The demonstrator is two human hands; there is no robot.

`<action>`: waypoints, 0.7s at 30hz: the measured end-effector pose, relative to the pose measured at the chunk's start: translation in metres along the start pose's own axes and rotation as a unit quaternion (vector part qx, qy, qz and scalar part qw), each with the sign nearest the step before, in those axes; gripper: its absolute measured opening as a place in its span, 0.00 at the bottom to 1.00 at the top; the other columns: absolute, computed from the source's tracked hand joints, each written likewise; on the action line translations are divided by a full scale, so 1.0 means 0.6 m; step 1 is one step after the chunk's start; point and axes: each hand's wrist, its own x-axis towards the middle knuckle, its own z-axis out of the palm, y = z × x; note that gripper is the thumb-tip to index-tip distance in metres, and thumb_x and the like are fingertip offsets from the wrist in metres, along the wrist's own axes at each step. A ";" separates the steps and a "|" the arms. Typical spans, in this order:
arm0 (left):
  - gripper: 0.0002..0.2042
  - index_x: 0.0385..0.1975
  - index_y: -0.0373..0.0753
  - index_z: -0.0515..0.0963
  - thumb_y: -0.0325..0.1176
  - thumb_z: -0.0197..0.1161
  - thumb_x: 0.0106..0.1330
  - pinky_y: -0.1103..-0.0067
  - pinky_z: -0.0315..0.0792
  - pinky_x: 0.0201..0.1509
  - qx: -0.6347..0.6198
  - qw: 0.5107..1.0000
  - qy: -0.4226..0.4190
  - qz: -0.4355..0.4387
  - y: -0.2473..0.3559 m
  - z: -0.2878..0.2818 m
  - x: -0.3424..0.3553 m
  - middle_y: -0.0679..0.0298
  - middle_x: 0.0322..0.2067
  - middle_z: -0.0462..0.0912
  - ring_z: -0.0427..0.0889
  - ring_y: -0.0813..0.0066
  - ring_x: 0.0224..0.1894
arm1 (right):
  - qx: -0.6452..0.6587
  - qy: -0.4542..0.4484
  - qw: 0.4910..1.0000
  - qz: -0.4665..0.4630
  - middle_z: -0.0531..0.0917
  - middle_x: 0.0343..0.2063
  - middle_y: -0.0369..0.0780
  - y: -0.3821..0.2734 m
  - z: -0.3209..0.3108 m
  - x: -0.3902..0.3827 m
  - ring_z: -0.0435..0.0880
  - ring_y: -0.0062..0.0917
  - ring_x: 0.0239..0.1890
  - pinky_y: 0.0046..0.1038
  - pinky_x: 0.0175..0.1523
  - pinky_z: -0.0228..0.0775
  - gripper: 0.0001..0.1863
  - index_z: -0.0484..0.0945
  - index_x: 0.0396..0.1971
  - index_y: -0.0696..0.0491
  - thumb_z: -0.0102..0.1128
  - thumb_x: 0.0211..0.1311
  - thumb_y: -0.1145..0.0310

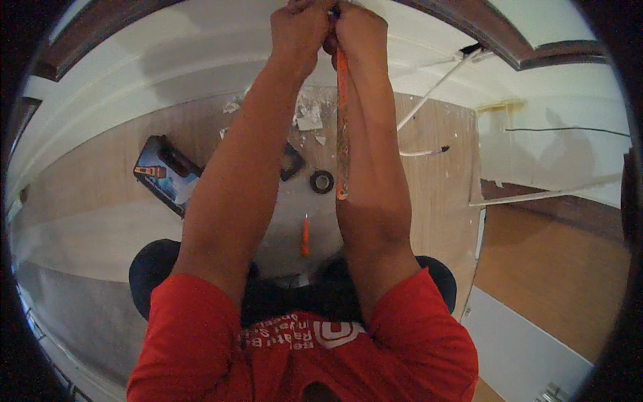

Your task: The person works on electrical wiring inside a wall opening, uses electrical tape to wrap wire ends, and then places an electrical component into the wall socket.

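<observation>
Both my arms reach up to the top of the view, where my hands meet against the pale wall. My right hand (360, 35) is closed on a long, narrow orange strip, worn and with a hole near its end, that looks like a hacksaw blade (343, 127). The strip hangs back along my right forearm. My left hand (298, 33) is closed right beside it, fingers curled. A small dark thing shows between the two hands, too hidden to name. Below them, a slim orange pointed tool, like a small screwdriver (305, 238), lies between my arms, near a black tape roll (321, 181).
A box (164, 173) picturing an orange tool lies left of my left arm. A dark object (291, 161) is partly behind that arm. White debris (309, 119) litters the wooden surface by the wall. A white cable (429, 153) with a dark end comes out on the right.
</observation>
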 end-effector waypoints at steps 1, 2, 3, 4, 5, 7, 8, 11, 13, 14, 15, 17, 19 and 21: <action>0.08 0.26 0.37 0.78 0.34 0.58 0.64 0.74 0.68 0.28 0.173 0.973 -0.010 0.155 -0.001 -0.010 0.014 0.67 0.24 0.77 0.75 0.74 0.27 | 0.087 0.023 0.995 0.053 0.76 0.13 0.44 -0.017 0.002 0.004 0.72 0.25 0.11 0.28 0.16 0.62 0.11 0.77 0.23 0.59 0.49 0.61 0.72; 0.09 0.26 0.37 0.78 0.34 0.58 0.64 0.74 0.68 0.28 0.339 0.894 -0.017 0.293 -0.012 -0.030 0.026 0.67 0.24 0.77 0.75 0.74 0.27 | 0.172 0.041 0.978 0.112 0.76 0.13 0.44 -0.032 0.011 0.001 0.72 0.25 0.11 0.28 0.16 0.62 0.11 0.77 0.22 0.59 0.48 0.61 0.72; 0.09 0.25 0.37 0.77 0.34 0.58 0.64 0.75 0.67 0.28 0.489 0.767 -0.024 0.415 -0.024 -0.049 0.036 0.67 0.24 0.77 0.74 0.74 0.28 | 0.256 0.059 0.950 0.170 0.76 0.14 0.44 -0.047 0.019 -0.002 0.73 0.25 0.12 0.28 0.16 0.62 0.12 0.77 0.22 0.59 0.48 0.62 0.71; 0.10 0.25 0.36 0.77 0.34 0.58 0.65 0.75 0.67 0.28 0.383 0.857 -0.036 0.344 -0.025 -0.043 0.024 0.67 0.24 0.76 0.74 0.74 0.27 | 0.183 0.022 0.974 0.130 0.76 0.14 0.43 -0.037 0.014 -0.007 0.73 0.25 0.13 0.28 0.17 0.62 0.13 0.76 0.22 0.59 0.47 0.62 0.71; 0.10 0.25 0.36 0.77 0.35 0.58 0.65 0.75 0.67 0.28 0.268 0.924 -0.047 0.269 -0.011 -0.032 0.009 0.66 0.23 0.76 0.73 0.74 0.26 | 0.109 -0.014 0.990 0.085 0.76 0.15 0.43 -0.025 0.006 -0.006 0.74 0.24 0.14 0.28 0.17 0.62 0.13 0.76 0.21 0.59 0.47 0.63 0.71; 0.11 0.25 0.35 0.77 0.35 0.58 0.65 0.76 0.66 0.28 0.095 0.989 -0.034 0.106 0.025 -0.004 -0.004 0.66 0.23 0.75 0.72 0.75 0.25 | -0.047 -0.001 0.998 -0.051 0.77 0.16 0.41 0.008 0.001 0.012 0.74 0.23 0.15 0.28 0.18 0.62 0.13 0.75 0.21 0.59 0.47 0.63 0.70; 0.11 0.24 0.35 0.76 0.35 0.58 0.65 0.76 0.65 0.27 0.037 0.999 -0.016 0.020 0.035 0.022 -0.005 0.66 0.22 0.75 0.71 0.75 0.24 | -0.134 0.049 0.980 -0.137 0.76 0.17 0.41 0.052 0.000 0.032 0.74 0.22 0.15 0.27 0.18 0.62 0.13 0.75 0.21 0.59 0.47 0.63 0.70; 0.11 0.24 0.34 0.76 0.34 0.58 0.65 0.76 0.64 0.26 -0.016 0.999 0.026 -0.042 0.026 0.004 -0.006 0.66 0.21 0.75 0.70 0.77 0.22 | 0.057 0.021 0.996 -0.069 0.75 0.16 0.38 0.037 0.027 0.015 0.72 0.20 0.15 0.27 0.17 0.61 0.12 0.75 0.21 0.58 0.48 0.63 0.70; 0.10 0.24 0.35 0.76 0.34 0.58 0.65 0.76 0.63 0.25 0.009 1.000 0.028 -0.001 0.022 0.006 -0.001 0.67 0.21 0.75 0.69 0.78 0.22 | 0.205 -0.008 0.979 0.013 0.75 0.16 0.38 0.018 0.021 0.006 0.71 0.19 0.15 0.27 0.17 0.60 0.12 0.75 0.21 0.57 0.49 0.63 0.71; 0.10 0.24 0.35 0.77 0.34 0.58 0.65 0.77 0.63 0.24 0.041 0.999 0.025 0.024 0.019 0.011 0.002 0.67 0.21 0.75 0.69 0.78 0.22 | 0.228 -0.003 0.974 0.018 0.74 0.16 0.37 0.019 0.017 0.007 0.71 0.19 0.15 0.27 0.17 0.59 0.12 0.75 0.20 0.57 0.49 0.64 0.71; 0.10 0.24 0.35 0.77 0.33 0.59 0.64 0.77 0.63 0.24 0.073 0.996 0.022 0.049 0.018 0.015 0.007 0.67 0.21 0.75 0.69 0.79 0.22 | 0.250 0.002 0.968 0.023 0.74 0.16 0.37 0.018 0.013 0.011 0.71 0.19 0.14 0.27 0.17 0.59 0.13 0.75 0.20 0.56 0.49 0.64 0.71; 0.10 0.25 0.34 0.77 0.33 0.58 0.65 0.77 0.63 0.25 -0.029 0.999 -0.012 0.024 0.011 0.006 0.001 0.68 0.20 0.75 0.69 0.79 0.22 | 0.247 -0.019 0.968 0.049 0.76 0.17 0.38 0.017 0.009 0.009 0.72 0.20 0.16 0.26 0.19 0.62 0.11 0.76 0.21 0.57 0.52 0.64 0.72; 0.10 0.25 0.34 0.77 0.33 0.57 0.66 0.78 0.65 0.25 -0.063 0.998 -0.016 0.008 0.006 0.003 0.003 0.67 0.21 0.75 0.71 0.79 0.23 | 0.125 -0.021 0.991 0.036 0.78 0.19 0.39 0.013 -0.001 0.012 0.75 0.22 0.18 0.26 0.23 0.66 0.10 0.78 0.25 0.57 0.52 0.63 0.71; 0.10 0.27 0.33 0.78 0.33 0.58 0.66 0.78 0.67 0.26 -0.029 1.000 0.011 0.002 0.002 0.006 0.012 0.67 0.22 0.77 0.74 0.78 0.24 | -0.117 0.001 0.993 -0.015 0.82 0.22 0.40 0.005 -0.013 0.020 0.78 0.25 0.20 0.27 0.27 0.69 0.13 0.79 0.30 0.57 0.48 0.63 0.66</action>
